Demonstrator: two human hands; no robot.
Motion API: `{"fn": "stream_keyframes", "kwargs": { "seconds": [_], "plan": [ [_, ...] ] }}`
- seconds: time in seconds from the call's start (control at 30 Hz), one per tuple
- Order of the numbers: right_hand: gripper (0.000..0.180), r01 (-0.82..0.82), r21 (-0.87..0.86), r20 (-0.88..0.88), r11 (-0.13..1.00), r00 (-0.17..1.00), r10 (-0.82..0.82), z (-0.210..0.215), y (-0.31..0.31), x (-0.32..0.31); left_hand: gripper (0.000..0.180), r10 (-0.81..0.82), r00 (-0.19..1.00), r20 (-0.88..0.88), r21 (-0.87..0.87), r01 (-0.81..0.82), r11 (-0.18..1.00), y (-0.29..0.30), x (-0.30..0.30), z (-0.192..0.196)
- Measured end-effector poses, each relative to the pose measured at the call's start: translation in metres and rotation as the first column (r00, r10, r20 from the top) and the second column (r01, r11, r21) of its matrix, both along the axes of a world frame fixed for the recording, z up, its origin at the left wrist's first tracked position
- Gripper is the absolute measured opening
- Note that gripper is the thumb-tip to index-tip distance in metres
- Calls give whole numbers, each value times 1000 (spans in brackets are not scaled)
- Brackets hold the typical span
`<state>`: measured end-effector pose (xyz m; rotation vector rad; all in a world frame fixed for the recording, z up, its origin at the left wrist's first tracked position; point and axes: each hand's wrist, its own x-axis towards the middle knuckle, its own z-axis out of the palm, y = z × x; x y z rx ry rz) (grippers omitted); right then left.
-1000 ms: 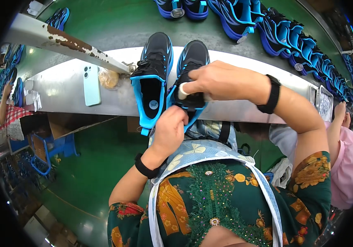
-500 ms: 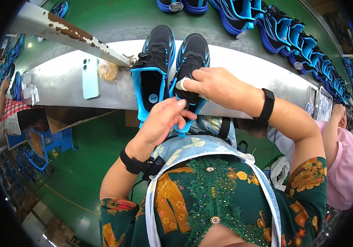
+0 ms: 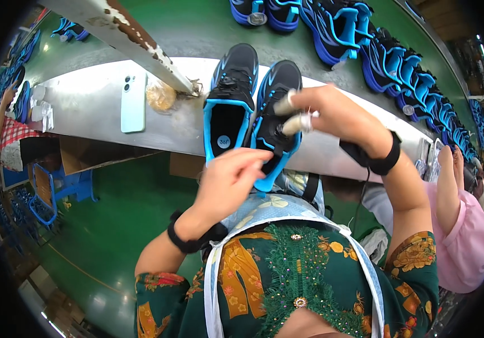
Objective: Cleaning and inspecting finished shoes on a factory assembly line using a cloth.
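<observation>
Two black sneakers with bright blue lining stand side by side on the metal bench, toes pointing away. Over the opening of the right sneaker (image 3: 278,84), my left hand (image 3: 228,180) is closed, its thumb and forefinger pinched at the end of the dark tongue (image 3: 278,145). My right hand (image 3: 337,115) hovers at the lacing of the same shoe, thumb and forefinger apart, both wearing pale finger covers (image 3: 295,124); it is slightly blurred. Beside it, the left sneaker (image 3: 233,73) is untouched, a round blue label on its insole.
A pale green phone (image 3: 133,107) and a small round beige lump in plastic (image 3: 161,97) lie left on the bench (image 3: 92,115). A rusty white post (image 3: 135,42) slants across there. More sneakers (image 3: 388,62) line the green surface beyond. A person in pink (image 3: 467,225) sits at right.
My right hand has lifted off the shoe's lacing and moved right, its fingers parting. My left hand's spread fingers have drawn together at the tongue. The whole view has shifted slightly.
</observation>
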<state>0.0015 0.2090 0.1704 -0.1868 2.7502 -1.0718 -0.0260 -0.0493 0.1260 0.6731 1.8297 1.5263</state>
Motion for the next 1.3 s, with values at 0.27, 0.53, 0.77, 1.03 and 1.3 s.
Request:
{"fn": "stream_keyframes", "kwargs": {
  "seconds": [0.27,0.53,0.77,1.03,1.3],
  "plan": [
    [52,-460,198,-171,866,853,493,-14,-50,-85,23,358,933,-39,-220,-357,908,-12,-73,-50],
    [56,-449,122,15,885,893,451,-5,-47,-76,25,201,867,456,-185,-129,974,-25,-56,15],
    [30,-171,228,-346,958,906,244,-25,-52,-45,23,110,691,714,-33,-124,992,-8,-43,-10],
    [40,-70,-100,30,993,997,74,13,-12,-11,30,-254,748,-613,-292,85,953,-25,-3,-9],
    [37,197,245,-310,949,944,-116,-18,-41,68,14,-17,1000,-7,-16,17,1000,-29,-28,33]
  ]
}}
